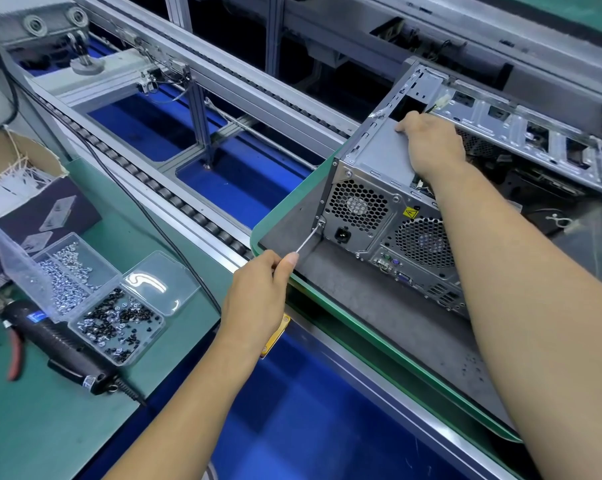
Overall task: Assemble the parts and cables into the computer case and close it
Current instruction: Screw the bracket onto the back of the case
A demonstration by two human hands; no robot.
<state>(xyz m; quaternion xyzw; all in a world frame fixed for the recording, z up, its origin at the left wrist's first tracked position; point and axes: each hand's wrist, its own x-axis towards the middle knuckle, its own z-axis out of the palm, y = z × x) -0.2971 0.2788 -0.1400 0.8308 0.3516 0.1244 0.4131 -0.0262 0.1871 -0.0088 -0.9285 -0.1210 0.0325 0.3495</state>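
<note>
We press our flat right hand [431, 143] on the power supply [382, 157] to steady it while our left hand [258, 292] grips the screwdriver [310, 237] at its corner screw [321, 222].

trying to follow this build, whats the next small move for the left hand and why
Probably turn the screwdriver to seat the screw: the left hand holds its tip at the power supply corner, while the right hand steadies the unit in the open case.

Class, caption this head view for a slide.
Left hand drives screwdriver into case rear; right hand steadies it.
</note>
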